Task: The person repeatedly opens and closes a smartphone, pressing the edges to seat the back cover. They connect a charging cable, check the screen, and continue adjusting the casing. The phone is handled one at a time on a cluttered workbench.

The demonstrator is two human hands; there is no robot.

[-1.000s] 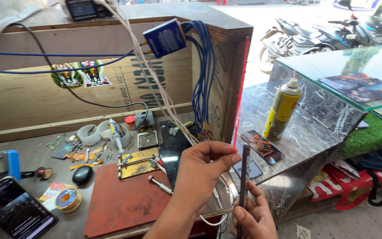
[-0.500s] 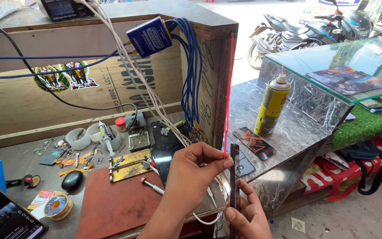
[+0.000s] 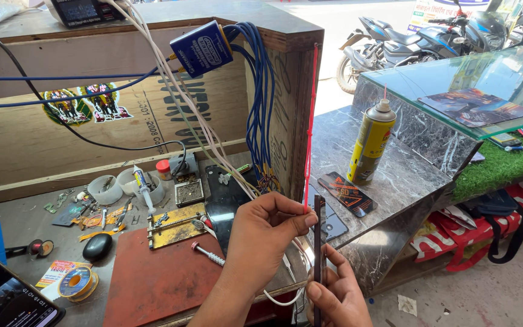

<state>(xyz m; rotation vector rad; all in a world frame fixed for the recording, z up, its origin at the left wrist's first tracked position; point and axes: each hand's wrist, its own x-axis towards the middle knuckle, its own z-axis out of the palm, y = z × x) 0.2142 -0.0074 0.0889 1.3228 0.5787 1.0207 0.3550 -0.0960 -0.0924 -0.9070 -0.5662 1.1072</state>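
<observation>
Pinching its top edge between thumb and fingertips, the left hand (image 3: 261, 239) is closed on a thin dark slab held upright on edge, most likely a phone (image 3: 318, 242) seen side-on. Its lower part is clasped by the right hand (image 3: 337, 293), fingers wrapped round from behind. It is thus carried in the air between both hands, in front of the workbench edge (image 3: 152, 315) and clear of it.

From its slimness it is judged light and stiff, yet fragile: a glass face, if present, would be smooth and slippery, so hold is best taken on the narrow side edges, as is done here, not on the flat faces. Whether a back cover is fitted cannot be told.

A thin red strip (image 3: 309, 130) runs down the corner of the wooden box to just above the left thumb; contact cannot be made out. White cable (image 3: 282, 297) loops beneath the hands. On the bench, a red mat (image 3: 152, 278), a brass-coloured jig (image 3: 174, 225), a screwdriver (image 3: 208, 254) and a solder spool (image 3: 77, 281) are seen. Further right, a yellow spray can (image 3: 370, 142) stands on the marble counter (image 3: 407, 175).
</observation>
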